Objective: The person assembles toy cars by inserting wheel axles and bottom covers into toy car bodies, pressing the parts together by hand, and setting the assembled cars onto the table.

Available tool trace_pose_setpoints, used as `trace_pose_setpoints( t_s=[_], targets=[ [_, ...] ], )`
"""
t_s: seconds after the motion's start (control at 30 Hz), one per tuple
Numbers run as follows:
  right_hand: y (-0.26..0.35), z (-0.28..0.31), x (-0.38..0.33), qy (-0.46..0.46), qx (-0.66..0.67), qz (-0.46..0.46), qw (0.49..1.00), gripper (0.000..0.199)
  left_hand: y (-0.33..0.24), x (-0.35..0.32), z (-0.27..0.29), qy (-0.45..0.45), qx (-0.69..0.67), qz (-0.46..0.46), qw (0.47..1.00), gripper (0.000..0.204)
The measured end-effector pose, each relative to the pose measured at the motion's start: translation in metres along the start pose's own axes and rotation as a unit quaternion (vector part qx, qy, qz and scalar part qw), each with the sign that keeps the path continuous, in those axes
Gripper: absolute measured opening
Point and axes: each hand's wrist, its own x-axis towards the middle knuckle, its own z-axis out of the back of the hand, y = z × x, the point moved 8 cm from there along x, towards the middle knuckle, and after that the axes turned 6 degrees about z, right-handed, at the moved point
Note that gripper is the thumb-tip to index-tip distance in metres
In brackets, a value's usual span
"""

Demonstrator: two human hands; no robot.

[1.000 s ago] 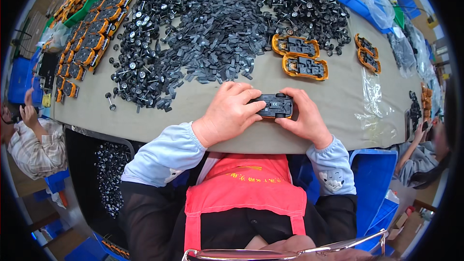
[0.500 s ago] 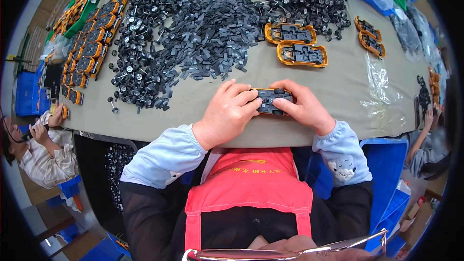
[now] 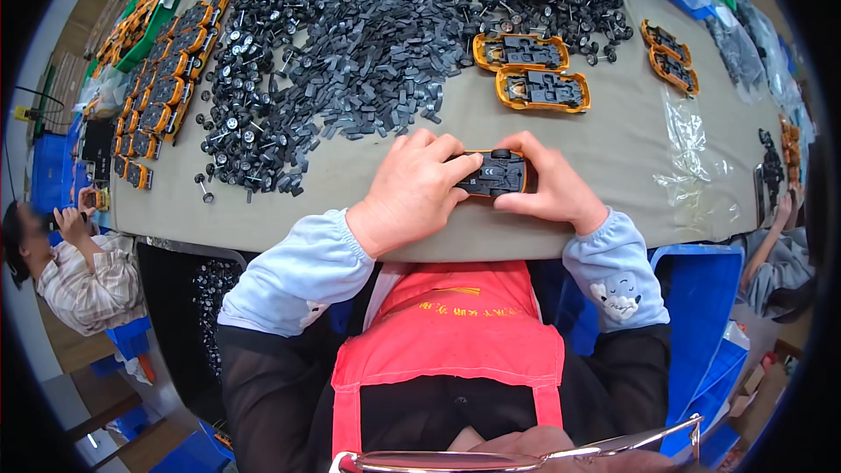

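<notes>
An orange toy car (image 3: 497, 177) lies upside down at the near side of the table, its black underside and wheels facing up. My left hand (image 3: 413, 186) is closed round the car's left end, fingers pressing on the underside. Around the right end, my right hand (image 3: 554, 184) curls with its thumb and fingers on either side of the body. Just beyond sit two more upturned orange car bodies with black bases, a nearer one (image 3: 541, 90) and a farther one (image 3: 520, 52); no wheels show on them.
Beyond my left hand spreads a heap of small black pieces (image 3: 377, 44), flanked by wheel-and-axle sets (image 3: 250, 123). Rows of orange cars (image 3: 166, 88) stand at far left. Two bodies (image 3: 671, 68) lie right, near clear plastic film (image 3: 692, 158). Co-workers sit at both sides.
My right thumb has shifted from the car's underside toward its near edge. The car is slightly turned and more of its underside shows. Both hands stay on it.
</notes>
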Motion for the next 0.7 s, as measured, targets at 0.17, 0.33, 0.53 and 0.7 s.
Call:
trace_pose_setpoints(
  t_s=[0.17, 0.33, 0.53, 0.7],
  targets=[
    [-0.024, -0.004, 0.002, -0.037, 0.069, -0.109, 0.991, 0.037, -0.001, 0.003, -0.003, 0.046, 0.028, 0.003, 0.999, 0.046],
    [-0.027, -0.001, 0.001, -0.115, 0.151, -0.104, 0.976, 0.033, -0.003, -0.016, 0.005, -0.136, 0.091, -0.062, 0.985, 0.049],
    [0.008, -0.021, 0.008, -0.245, 0.238, -0.025, 0.940, 0.030, 0.057, -0.074, -0.023, -0.120, -0.598, 0.342, 0.715, 0.045],
    [0.055, -0.069, 0.023, -0.136, 0.113, 0.048, 0.983, 0.032, 0.053, -0.089, -0.013, -0.151, -0.734, 0.232, 0.620, 0.042]
  ],
)
